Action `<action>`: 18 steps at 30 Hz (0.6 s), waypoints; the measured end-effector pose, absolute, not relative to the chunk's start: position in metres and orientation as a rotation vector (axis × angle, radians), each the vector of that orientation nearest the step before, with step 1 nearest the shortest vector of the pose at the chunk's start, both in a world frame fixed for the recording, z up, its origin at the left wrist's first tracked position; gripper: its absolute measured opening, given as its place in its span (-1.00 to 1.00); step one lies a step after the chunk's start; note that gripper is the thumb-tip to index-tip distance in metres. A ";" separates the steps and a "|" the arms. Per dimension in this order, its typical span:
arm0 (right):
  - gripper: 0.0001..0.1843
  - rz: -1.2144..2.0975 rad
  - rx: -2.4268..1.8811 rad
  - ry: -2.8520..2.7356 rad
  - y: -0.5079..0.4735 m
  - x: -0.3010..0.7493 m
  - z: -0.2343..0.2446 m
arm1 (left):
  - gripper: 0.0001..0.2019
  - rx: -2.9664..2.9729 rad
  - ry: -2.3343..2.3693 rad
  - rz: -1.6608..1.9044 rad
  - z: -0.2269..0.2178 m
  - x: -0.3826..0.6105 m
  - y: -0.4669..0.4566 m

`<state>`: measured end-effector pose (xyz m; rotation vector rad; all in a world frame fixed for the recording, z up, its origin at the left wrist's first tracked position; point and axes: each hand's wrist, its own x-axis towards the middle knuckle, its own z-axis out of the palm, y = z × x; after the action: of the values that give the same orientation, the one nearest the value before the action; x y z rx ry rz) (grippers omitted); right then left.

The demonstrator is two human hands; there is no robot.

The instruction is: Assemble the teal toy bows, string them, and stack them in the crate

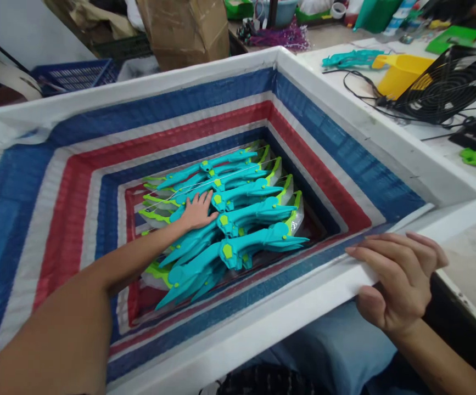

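Several turquoise toy bows with lime-green trim and thin white strings lie side by side in a deep bin. My left hand reaches down among them with its fingers spread, its palm resting on the bows near their middle. Around the bows are clear plastic-like pieces, seen at the tips. My right hand is at the near right, its fingers over the white rim of the bin and its thumb on the outer side. The undersides of the bows are hidden.
Red, white and blue striped sheeting lines the bin's sloping walls. A black fan, a yellow scoop-like container and another turquoise piece lie on the table at right. Behind stand a cardboard box and a blue basket.
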<state>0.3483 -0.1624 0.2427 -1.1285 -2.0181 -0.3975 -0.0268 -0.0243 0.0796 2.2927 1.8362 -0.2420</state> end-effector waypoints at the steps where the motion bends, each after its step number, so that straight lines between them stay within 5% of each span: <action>1: -0.55 -0.398 -1.126 -2.015 -0.162 0.348 0.242 | -0.20 2.286 1.837 -0.243 0.080 -0.026 -0.023; 13: -0.59 -0.366 -1.108 -1.933 -0.161 0.341 0.239 | -0.21 2.072 1.782 -0.360 0.092 -0.032 0.005; 18: -0.56 -0.242 -1.142 -1.959 -0.153 0.342 0.233 | -0.06 2.039 1.635 -0.525 0.150 -0.007 0.019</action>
<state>0.3422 -0.1533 0.2334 -1.1418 -1.9591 -0.2419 -0.0070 0.0188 0.1500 2.0385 1.6349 -0.5251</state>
